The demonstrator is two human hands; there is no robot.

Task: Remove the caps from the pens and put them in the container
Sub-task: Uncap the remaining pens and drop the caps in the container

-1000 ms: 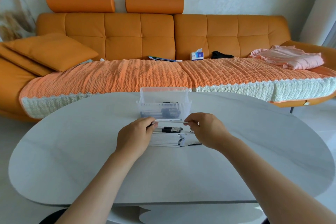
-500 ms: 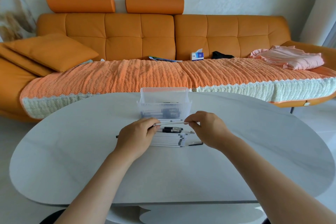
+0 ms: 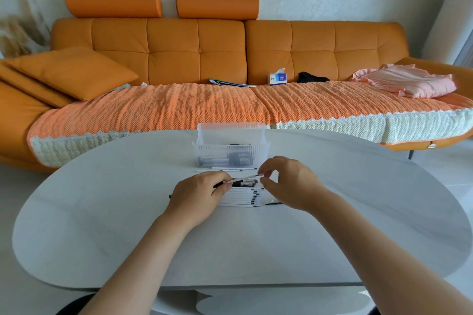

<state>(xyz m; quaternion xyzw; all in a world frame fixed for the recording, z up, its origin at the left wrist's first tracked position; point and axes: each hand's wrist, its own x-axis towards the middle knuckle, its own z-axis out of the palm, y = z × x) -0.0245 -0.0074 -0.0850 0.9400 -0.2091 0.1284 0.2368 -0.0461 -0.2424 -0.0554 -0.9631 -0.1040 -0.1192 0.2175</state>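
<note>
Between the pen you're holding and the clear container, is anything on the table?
Yes. The head view shows thin white pens lying flat on the table just before the container, apart from the held pen.

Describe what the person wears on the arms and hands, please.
Nothing worn shows. The left hand and the right hand are bare, with no glove, ring, watch or bracelet in view. The left forearm and the right forearm are uncovered down to the frame's lower edge; no sleeve appears.
</note>
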